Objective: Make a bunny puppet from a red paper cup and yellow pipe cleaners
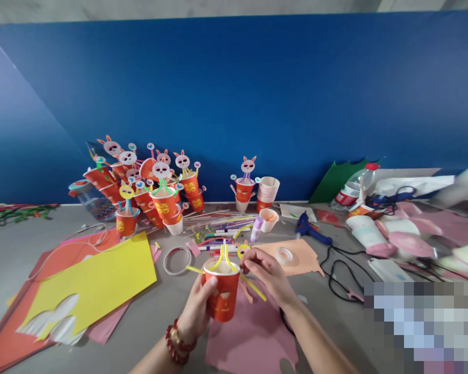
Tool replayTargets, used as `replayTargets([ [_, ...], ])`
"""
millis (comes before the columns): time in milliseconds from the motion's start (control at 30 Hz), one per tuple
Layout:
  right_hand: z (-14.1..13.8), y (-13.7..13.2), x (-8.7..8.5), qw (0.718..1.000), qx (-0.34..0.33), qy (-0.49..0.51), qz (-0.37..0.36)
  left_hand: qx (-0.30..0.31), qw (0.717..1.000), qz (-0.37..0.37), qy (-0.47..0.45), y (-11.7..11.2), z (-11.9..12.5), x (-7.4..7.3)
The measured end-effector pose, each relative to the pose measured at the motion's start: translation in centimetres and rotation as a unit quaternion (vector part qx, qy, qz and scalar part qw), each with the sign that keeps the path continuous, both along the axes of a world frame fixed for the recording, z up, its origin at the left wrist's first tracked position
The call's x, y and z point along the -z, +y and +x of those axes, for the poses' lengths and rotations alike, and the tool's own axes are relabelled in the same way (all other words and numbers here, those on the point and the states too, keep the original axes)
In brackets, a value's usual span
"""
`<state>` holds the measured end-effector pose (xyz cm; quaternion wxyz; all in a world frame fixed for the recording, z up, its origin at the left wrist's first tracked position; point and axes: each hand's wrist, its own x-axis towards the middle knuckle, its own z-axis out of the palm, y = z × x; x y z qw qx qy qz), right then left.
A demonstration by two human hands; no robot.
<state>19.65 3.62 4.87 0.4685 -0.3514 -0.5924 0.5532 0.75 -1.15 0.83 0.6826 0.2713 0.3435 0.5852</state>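
Observation:
My left hand [197,306] grips a red paper cup [223,298] with a printed figure, thumb across its upper front. Two bent yellow strips [224,254] rise from inside the cup, and yellow strips stick out from its left and right sides like arms. My right hand [267,272] is closed beside the cup's right rim, fingertips pinched at a small yellow bunny-face cutout [243,251] with orange ears. Part of that cutout is covered by the fingers. Beneath the hands lies a pink sheet [249,337].
Several decorated bunny cups [164,200] crowd the back left. Further right are stacked cups [268,192], a purple glue stick [257,228], a blue glue gun [312,228] with black cord and a bottle [354,187]. A yellow sheet [113,275] and tape roll [177,261] lie left.

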Motion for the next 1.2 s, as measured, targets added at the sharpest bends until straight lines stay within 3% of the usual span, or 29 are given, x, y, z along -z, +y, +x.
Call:
replayTargets([
  [200, -0.2, -0.2, 0.2, 1.000, -0.018, 0.015, -0.016, -0.009, 1.000, -0.015, -0.022, 0.2, -0.2, 0.3],
  [400, -0.4, 0.0, 1.1, 0.993, -0.080, 0.049, -0.068, -0.015, 1.000, -0.011, -0.002, 0.0, -0.4, 0.1],
  [767, 0.4, 1.0, 1.5, 0.999, -0.012, -0.030, -0.011, -0.054, 0.998, -0.019, -0.011, 0.4, -0.7, 0.3],
  [1033, 0.4, 1.0, 1.7, 0.998, -0.036, -0.051, -0.019, -0.059, 0.998, -0.008, -0.018, 0.9, -0.9, 0.9],
  [1200, 0.3, 1.2, 1.5, 0.997, -0.046, -0.005, -0.056, -0.083, 0.996, -0.013, -0.014, 1.2, -1.1, 0.7],
])
